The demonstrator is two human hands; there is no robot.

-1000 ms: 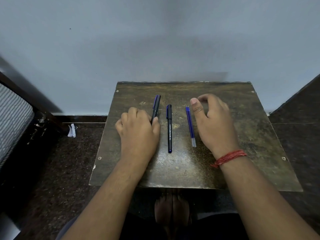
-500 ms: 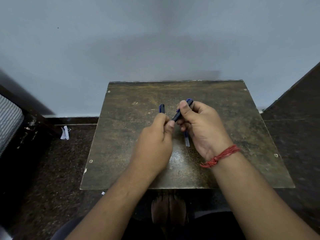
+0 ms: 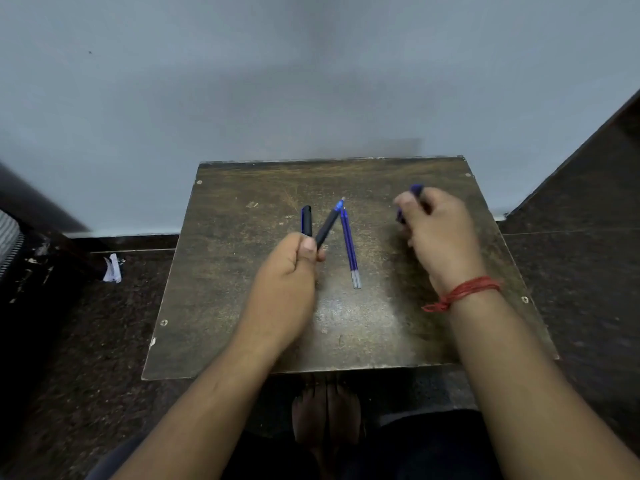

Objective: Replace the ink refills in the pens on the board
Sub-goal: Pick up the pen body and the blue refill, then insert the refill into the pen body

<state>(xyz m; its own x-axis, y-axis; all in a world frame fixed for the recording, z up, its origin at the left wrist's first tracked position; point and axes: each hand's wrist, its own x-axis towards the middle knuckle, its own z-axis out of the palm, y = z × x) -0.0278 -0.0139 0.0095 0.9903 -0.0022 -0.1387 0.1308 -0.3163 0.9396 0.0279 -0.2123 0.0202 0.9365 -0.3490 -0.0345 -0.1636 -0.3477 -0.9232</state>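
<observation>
My left hand [image 3: 289,278] grips a black pen body [image 3: 327,226] that angles up to the right, its blue tip bared. My right hand [image 3: 440,233], blurred, holds the pen's blue cap [image 3: 415,190] out to the right above the board [image 3: 225,289]. A second capped black pen [image 3: 306,220] lies on the board just left of the held pen, partly hidden by my left hand. Two blue refills [image 3: 349,247] lie side by side in the middle of the board, between my hands.
The worn brown board stands against a pale wall [image 3: 311,81]. Dark speckled floor surrounds it, with a scrap of white paper [image 3: 112,268] on the left. My bare feet [image 3: 327,417] show below the board's front edge.
My left hand lifted the left pen off the board. Both hands then met on it, and now my right hand has drawn the cap off and swung away to the right.
</observation>
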